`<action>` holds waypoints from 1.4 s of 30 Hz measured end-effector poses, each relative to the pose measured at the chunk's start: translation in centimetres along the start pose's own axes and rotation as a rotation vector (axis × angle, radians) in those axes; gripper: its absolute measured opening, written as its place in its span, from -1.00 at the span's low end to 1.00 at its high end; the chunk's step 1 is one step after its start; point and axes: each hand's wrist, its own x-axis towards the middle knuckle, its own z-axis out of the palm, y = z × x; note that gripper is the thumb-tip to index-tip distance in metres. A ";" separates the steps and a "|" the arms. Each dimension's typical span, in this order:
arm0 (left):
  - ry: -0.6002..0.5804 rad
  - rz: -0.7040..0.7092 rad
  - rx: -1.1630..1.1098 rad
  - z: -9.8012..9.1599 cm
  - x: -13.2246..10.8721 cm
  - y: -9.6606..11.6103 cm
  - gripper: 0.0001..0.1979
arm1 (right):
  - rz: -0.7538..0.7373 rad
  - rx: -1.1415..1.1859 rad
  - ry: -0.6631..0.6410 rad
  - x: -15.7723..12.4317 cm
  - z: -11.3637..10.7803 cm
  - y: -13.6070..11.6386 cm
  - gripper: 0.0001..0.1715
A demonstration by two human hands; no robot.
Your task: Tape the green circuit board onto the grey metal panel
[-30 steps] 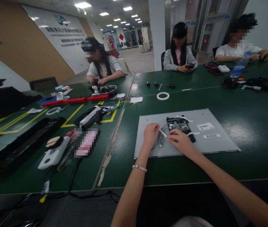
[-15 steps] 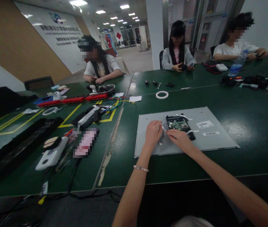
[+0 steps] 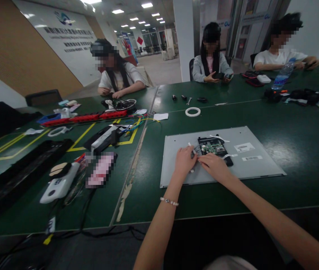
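A grey metal panel (image 3: pixel 246 168) lies flat on the table in front of me. Mounted on it is a black frame with a green circuit board (image 3: pixel 214 149). Grey cables (image 3: pixel 197 149) run out of the board's left side, with white tape (image 3: pixel 189 144) near them. My left hand (image 3: pixel 186 159) is over the cables, fingers bent and closed down against them. From the right, my right hand (image 3: pixel 212 164) brings its closed fingertips up to my left thumb. What lies between the fingers is hidden. Another white tape strip (image 3: pixel 229 155) crosses the frame's lower right.
A white tape roll (image 3: pixel 192 111) and a small wrench (image 3: pixel 189 101) lie beyond the panel. Left are a phone (image 3: pixel 101 169), a white device (image 3: pixel 59 187), a long black tray (image 3: pixel 24 172) and red strips (image 3: pixel 86 118). Several people sit across the table; a water bottle (image 3: pixel 283 75) stands far right.
My left hand has come down from a raised pinch onto the cables. My right hand stays almost in place. The white strip between my fingers is now covered.
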 end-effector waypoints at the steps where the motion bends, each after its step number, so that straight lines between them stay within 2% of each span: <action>1: -0.007 -0.020 -0.006 0.0 0.0 0.0 -0.67 | 0.001 -0.005 -0.012 0.0 -0.2 -0.1 -0.67; 8: -0.037 -0.111 -0.060 0.0 -0.4 0.0 -0.54 | -0.028 -0.052 -0.099 -1.6 -1.4 -1.4 -0.55; 12: -0.069 -0.096 -0.060 0.0 -0.6 -0.2 -0.44 | -0.004 -0.097 -0.133 -3.6 -1.4 -2.7 -0.33; 15: -0.094 -0.086 -0.056 0.0 -0.7 -0.3 -0.37 | 0.019 -0.131 -0.143 -4.9 -1.3 -3.6 -0.24; 24: -0.237 -0.067 -0.053 -0.8 -0.5 -0.7 -0.24 | 0.041 -0.133 -0.126 -6.1 -1.1 -3.9 -0.35; 27: -0.245 -0.070 -0.088 -0.8 -0.5 -0.8 -0.26 | 0.037 -0.115 -0.122 -6.1 -1.1 -3.8 -0.35; 31: -0.102 -0.145 -0.238 -0.4 -0.5 -1.2 -0.41 | 0.033 -0.071 -0.087 -6.4 -1.2 -3.7 -0.38; 35: 0.165 -0.254 -0.476 -0.3 -0.2 -1.7 -0.56 | 0.028 -0.058 -0.049 -6.6 -1.3 -3.7 -0.47; 38: 0.336 -0.303 -0.559 -0.7 0.0 -1.9 -0.58 | 0.005 -0.043 -0.042 -6.6 -1.3 -3.6 -0.54; 42: 0.433 -0.306 -0.552 -1.3 -0.1 -1.8 -0.58 | -0.016 -0.017 -0.016 -6.6 -1.3 -3.6 -0.60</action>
